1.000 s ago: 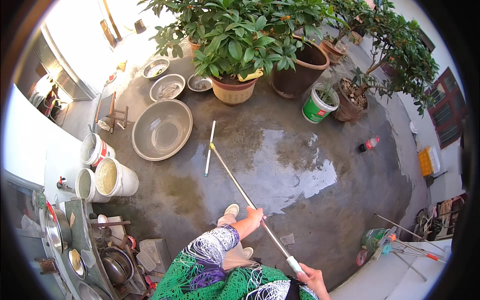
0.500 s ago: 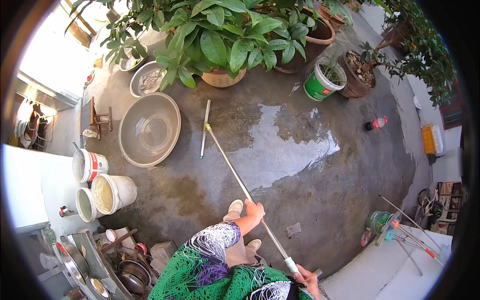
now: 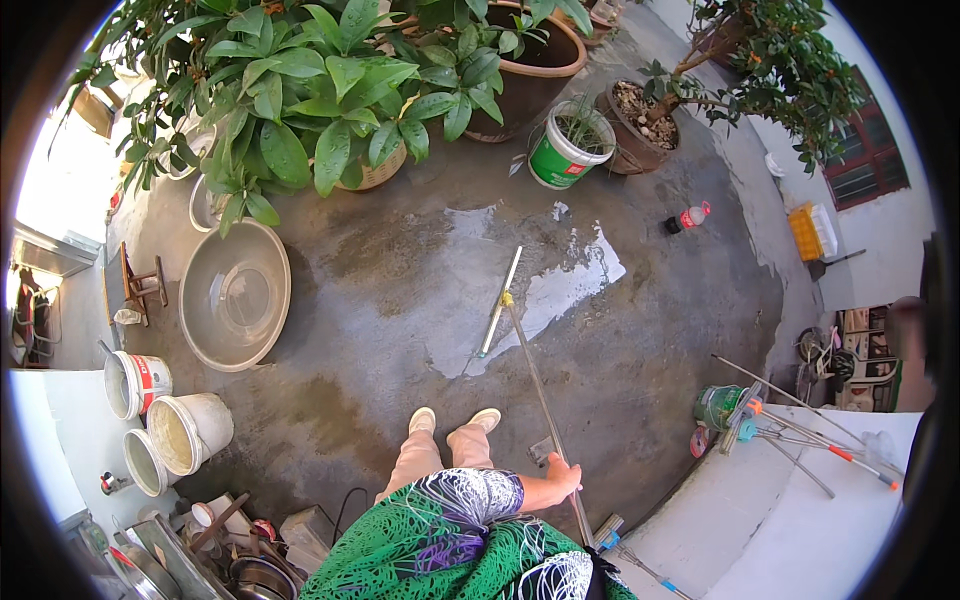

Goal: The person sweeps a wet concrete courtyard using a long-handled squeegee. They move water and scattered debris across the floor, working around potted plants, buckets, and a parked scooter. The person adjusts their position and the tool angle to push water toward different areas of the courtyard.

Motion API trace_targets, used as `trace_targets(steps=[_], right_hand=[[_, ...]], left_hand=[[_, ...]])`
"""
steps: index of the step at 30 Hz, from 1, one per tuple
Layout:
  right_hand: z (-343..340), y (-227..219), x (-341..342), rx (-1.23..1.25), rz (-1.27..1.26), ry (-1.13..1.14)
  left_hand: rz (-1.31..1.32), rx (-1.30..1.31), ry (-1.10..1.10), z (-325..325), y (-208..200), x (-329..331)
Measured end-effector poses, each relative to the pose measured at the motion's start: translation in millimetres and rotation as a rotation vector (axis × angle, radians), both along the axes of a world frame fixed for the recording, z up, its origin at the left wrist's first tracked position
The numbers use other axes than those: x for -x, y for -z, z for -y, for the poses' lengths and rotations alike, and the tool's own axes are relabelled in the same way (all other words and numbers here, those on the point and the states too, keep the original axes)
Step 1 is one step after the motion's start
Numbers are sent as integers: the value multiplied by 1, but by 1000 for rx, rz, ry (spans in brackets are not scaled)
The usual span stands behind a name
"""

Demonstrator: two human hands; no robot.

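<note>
A floor squeegee lies with its long pale blade (image 3: 512, 270) flat on the wet concrete floor. From a yellow joint at the blade's middle, its metal pole (image 3: 537, 385) runs back toward me. My left hand (image 3: 563, 478) is closed around the pole, in front of my body. My right hand does not show; the pole's near end is lost at the lower edge beside my patterned green, white and purple sleeve. A shiny sheet of water (image 3: 575, 290) lies next to the blade, on its right side. My shoes (image 3: 422, 420) stand on the floor behind the squeegee.
A large round basin (image 3: 235, 295) and several buckets (image 3: 190, 433) stand at left. Potted plants line the far side, with a green-white bucket (image 3: 570, 145) among them. A bottle (image 3: 687, 219) lies at right. Long-handled tools lean on a white ledge (image 3: 690, 530) at near right.
The squeegee blade has moved right, away from the basin and across the wet patch. My view has shifted right. My right hand, seen earlier on the pole's near end, has gone from view.
</note>
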State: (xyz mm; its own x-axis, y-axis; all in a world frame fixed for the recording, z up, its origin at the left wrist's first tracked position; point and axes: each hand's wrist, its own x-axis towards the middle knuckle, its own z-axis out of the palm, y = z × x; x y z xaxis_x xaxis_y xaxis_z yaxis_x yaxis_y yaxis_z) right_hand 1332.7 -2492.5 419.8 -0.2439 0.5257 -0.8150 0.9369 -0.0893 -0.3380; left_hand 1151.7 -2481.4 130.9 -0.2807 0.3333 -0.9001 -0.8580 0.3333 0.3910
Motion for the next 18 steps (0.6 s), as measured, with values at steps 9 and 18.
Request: trace_targets(steps=[9,18], right_hand=[[-87,43,4,-63,-398,-186],[-108,113,264,181,-387,-87]], left_hand=[[38,44,-67,-46,17,62],[-156,236,-390,-15,110,336]])
